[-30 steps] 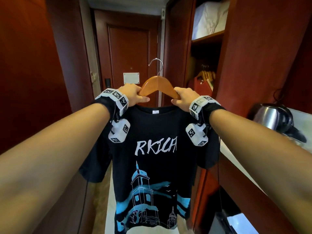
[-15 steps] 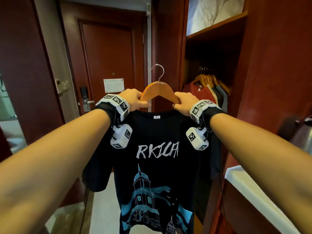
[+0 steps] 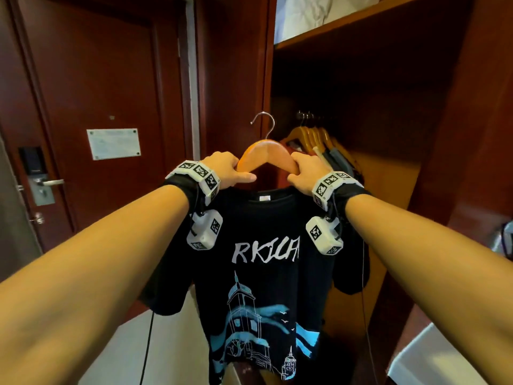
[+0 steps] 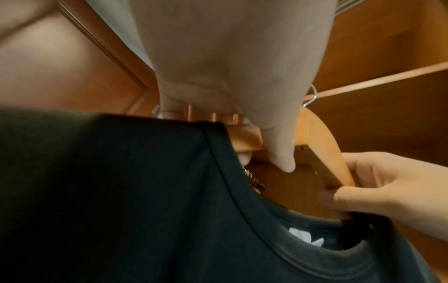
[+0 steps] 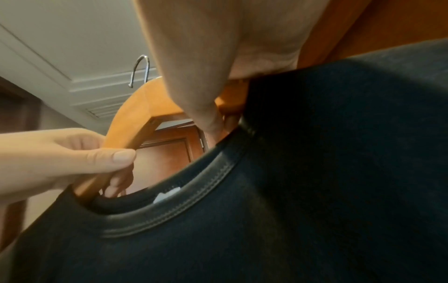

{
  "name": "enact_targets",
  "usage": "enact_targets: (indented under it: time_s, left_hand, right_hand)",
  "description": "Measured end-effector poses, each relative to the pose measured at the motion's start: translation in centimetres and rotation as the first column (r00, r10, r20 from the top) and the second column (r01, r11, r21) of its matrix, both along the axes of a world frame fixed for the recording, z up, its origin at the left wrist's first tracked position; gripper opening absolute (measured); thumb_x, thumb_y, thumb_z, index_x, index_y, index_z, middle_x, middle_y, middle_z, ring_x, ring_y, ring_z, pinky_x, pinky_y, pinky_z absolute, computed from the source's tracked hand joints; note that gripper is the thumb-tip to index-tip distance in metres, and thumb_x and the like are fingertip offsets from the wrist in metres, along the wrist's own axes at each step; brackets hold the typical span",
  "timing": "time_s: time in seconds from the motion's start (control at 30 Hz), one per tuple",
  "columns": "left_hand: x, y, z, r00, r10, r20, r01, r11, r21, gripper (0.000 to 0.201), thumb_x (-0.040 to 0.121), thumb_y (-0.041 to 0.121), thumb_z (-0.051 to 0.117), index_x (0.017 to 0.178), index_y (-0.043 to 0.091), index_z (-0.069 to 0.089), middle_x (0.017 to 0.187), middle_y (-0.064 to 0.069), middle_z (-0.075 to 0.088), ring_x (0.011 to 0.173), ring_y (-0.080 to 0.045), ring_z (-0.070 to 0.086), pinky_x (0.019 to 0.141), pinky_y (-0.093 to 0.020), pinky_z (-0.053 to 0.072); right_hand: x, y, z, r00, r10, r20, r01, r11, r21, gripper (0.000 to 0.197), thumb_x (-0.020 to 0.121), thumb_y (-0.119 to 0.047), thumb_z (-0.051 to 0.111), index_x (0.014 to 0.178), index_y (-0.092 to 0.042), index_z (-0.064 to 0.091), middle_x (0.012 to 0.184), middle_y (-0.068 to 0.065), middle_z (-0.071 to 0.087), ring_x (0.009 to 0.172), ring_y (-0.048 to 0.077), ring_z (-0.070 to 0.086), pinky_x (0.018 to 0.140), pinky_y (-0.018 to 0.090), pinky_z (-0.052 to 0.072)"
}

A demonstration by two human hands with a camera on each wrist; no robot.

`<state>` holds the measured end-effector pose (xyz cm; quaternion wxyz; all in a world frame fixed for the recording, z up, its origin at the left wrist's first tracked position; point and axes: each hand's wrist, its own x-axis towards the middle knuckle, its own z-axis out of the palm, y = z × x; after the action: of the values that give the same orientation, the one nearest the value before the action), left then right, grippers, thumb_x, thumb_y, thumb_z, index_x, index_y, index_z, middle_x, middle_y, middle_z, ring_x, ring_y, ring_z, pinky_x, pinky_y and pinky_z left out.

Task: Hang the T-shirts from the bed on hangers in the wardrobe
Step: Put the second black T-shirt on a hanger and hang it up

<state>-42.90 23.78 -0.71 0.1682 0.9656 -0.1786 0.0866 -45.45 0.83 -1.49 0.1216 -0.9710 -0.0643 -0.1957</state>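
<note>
T-shirt (image 3: 263, 273) on wooden hanger (image 3: 268, 154), hem cropped, hanging vertical; left hand (image 3: 227, 170) and right hand (image 3: 305, 172) each grip a hanger shoulder, hook (image 3: 263, 122) up

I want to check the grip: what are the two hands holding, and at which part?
Both hold the wooden hanger carrying the black T-shirt: left hand on its left arm, right hand on its right arm, just above the collar.

The T-shirt (image 3: 263, 268) hangs on the wooden hanger (image 3: 266, 154) at centre; the left hand (image 3: 224, 169) grips the hanger at its 9 o'clock, the right hand (image 3: 305, 172) at 3; the door (image 3: 91, 107) stands behind at 10 o'clock; the wardrobe (image 3: 388, 79) opens at 2 o'clock, with hung hangers (image 3: 313, 134) inside under its shelf (image 3: 347, 26).
</note>
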Motion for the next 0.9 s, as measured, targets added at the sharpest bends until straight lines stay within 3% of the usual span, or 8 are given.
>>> enact_targets:
  time_s: [0.13, 0.2, 0.3, 0.43, 0.57, 0.7, 0.77, 0.9]
  left_hand:
    - [7.2, -2.7, -0.3, 0.994, -0.111, 0.013, 0.111, 0.994, 0.006, 0.05, 0.086, 0.064, 0.061, 0.07, 0.017, 0.063, 0.072, 0.001, 0.069, 0.074, -0.018, 0.067, 0.072, -0.033, 0.05]
    - [10.5, -4.1, -0.3, 0.983, -0.183, 0.013, 0.184, 0.983, -0.007, 0.05, 0.086, 0.063, 0.062, 0.071, 0.015, 0.063, 0.073, -0.001, 0.071, 0.074, -0.018, 0.067, 0.074, -0.034, 0.051]
    - [15.6, -6.3, -0.1, 0.951, -0.308, -0.005, 0.307, 0.95, -0.059, 0.05, 0.086, 0.059, 0.064, 0.077, 0.011, 0.069, 0.075, -0.003, 0.072, 0.073, -0.018, 0.067, 0.075, -0.032, 0.052]
    - [21.1, -9.7, 0.0, 0.884, -0.468, 0.005, 0.465, 0.878, -0.117, 0.047, 0.086, 0.057, 0.066, 0.066, 0.015, 0.07, 0.068, -0.001, 0.068, 0.069, -0.015, 0.062, 0.068, -0.029, 0.045]
    - [23.9, -13.9, -0.7, 0.798, -0.601, -0.049, 0.591, 0.796, -0.131, 0.053, 0.09, 0.053, 0.064, 0.073, 0.003, 0.07, 0.075, -0.015, 0.065, 0.066, -0.019, 0.057, 0.069, -0.035, 0.045]
    - [26.0, -18.1, -1.6, 0.734, -0.671, -0.106, 0.659, 0.741, -0.131, 0.043, 0.092, 0.044, 0.065, 0.06, 0.018, 0.054, 0.058, 0.003, 0.047, 0.051, -0.008, 0.043, 0.053, -0.021, 0.033]
    - [26.9, -20.3, -2.1, 0.684, -0.718, -0.126, 0.705, 0.696, -0.137, 0.045, 0.093, 0.042, 0.065, 0.055, 0.022, 0.05, 0.054, 0.007, 0.04, 0.049, -0.008, 0.037, 0.054, -0.023, 0.03]
    - [28.6, -24.6, -2.6, 0.664, -0.74, -0.103, 0.719, 0.67, -0.186, 0.033, 0.093, 0.046, 0.063, 0.067, 0.025, 0.063, 0.067, 0.0, 0.061, 0.069, -0.023, 0.061, 0.067, -0.036, 0.05]
  right_hand:
    - [5.3, -2.0, -0.8, 0.989, -0.145, 0.032, 0.146, 0.988, -0.046, 0.028, 0.093, -0.025, 0.058, 0.118, -0.016, 0.05, 0.121, 0.014, 0.06, 0.115, 0.036, 0.057, 0.097, 0.043, 0.044]
    - [7.5, -3.1, -0.9, 0.975, -0.217, 0.053, 0.218, 0.976, -0.018, 0.041, 0.093, -0.031, 0.058, 0.131, -0.016, 0.048, 0.118, 0.013, 0.061, 0.111, 0.036, 0.059, 0.086, 0.041, 0.046]
    - [10.1, -4.7, -0.5, 0.933, -0.352, 0.081, 0.354, 0.935, -0.017, 0.033, 0.093, -0.038, 0.056, 0.12, -0.019, 0.05, 0.098, 0.006, 0.06, 0.094, 0.032, 0.062, 0.072, 0.035, 0.044]
    - [11.7, -7.0, 0.3, 0.855, -0.506, 0.116, 0.514, 0.857, -0.048, 0.025, 0.094, -0.043, 0.053, 0.104, -0.021, 0.051, 0.086, 0.002, 0.055, 0.08, 0.027, 0.053, 0.072, 0.032, 0.038]
    - [12.5, -10.3, 0.2, 0.799, -0.593, 0.101, 0.6, 0.797, -0.067, 0.017, 0.092, -0.034, 0.056, 0.103, -0.021, 0.053, 0.085, 0.003, 0.057, 0.078, 0.027, 0.053, 0.072, 0.033, 0.036]
    - [13.5, -13.9, -0.1, 0.781, -0.624, 0.023, 0.623, 0.778, -0.085, 0.018, 0.093, -0.03, 0.057, 0.11, -0.024, 0.054, 0.09, 0.003, 0.061, 0.088, 0.03, 0.062, 0.076, 0.035, 0.041]
    - [13.7, -15.6, -0.3, 0.765, -0.644, -0.003, 0.64, 0.762, -0.1, 0.021, 0.093, -0.03, 0.057, 0.114, -0.025, 0.054, 0.094, 0.003, 0.062, 0.091, 0.029, 0.063, 0.076, 0.035, 0.04]
    - [13.7, -19.8, -0.5, 0.716, -0.697, -0.031, 0.687, 0.713, -0.139, 0.026, 0.095, -0.033, 0.057, 0.12, -0.027, 0.054, 0.1, 0.002, 0.064, 0.087, 0.024, 0.058, 0.077, 0.035, 0.04]
